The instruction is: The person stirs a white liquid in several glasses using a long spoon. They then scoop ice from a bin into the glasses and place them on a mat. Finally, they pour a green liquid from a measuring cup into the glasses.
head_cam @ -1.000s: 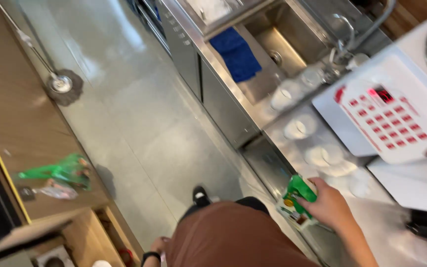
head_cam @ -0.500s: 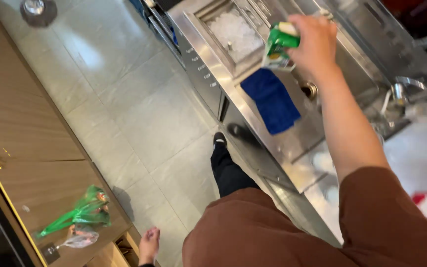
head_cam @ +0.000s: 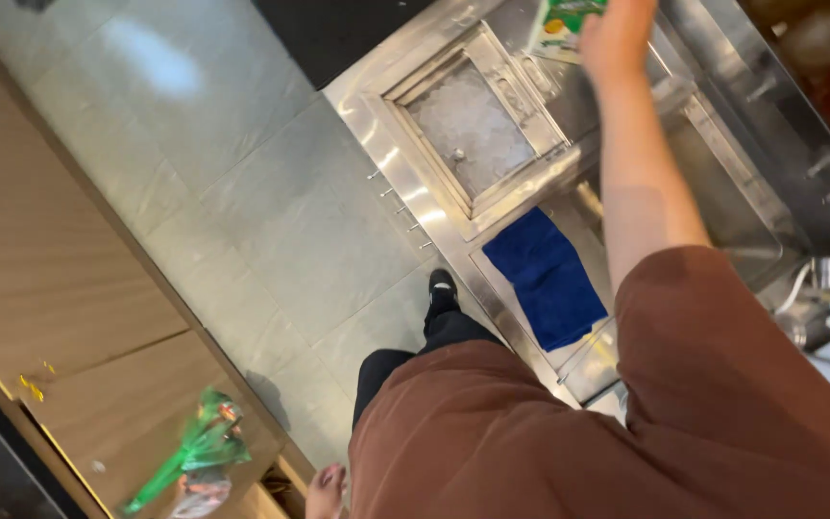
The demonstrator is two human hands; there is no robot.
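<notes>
Steel counter (head_cam: pixel 405 183) with its open ice well (head_cam: pixel 470 130) lies under my outstretched right hand (head_cam: pixel 617 34), which grips a green and white carton (head_cam: pixel 562 19). Should my grip slip, it could drop onto the ice. My left hand (head_cam: pixel 325 490) hangs loose, holding nothing.

Surfaces at a metal sink table
Brushed, glossy steel table (head_cam: pixel 405 183); matt blue cloth (head_cam: pixel 545 279); glossy printed carton (head_cam: pixel 561 21); smooth grey tiled floor (head_cam: pixel 242 211); matt wood cabinet (head_cam: pixel 60 279); shiny green plastic wrapper (head_cam: pixel 194 452).
</notes>
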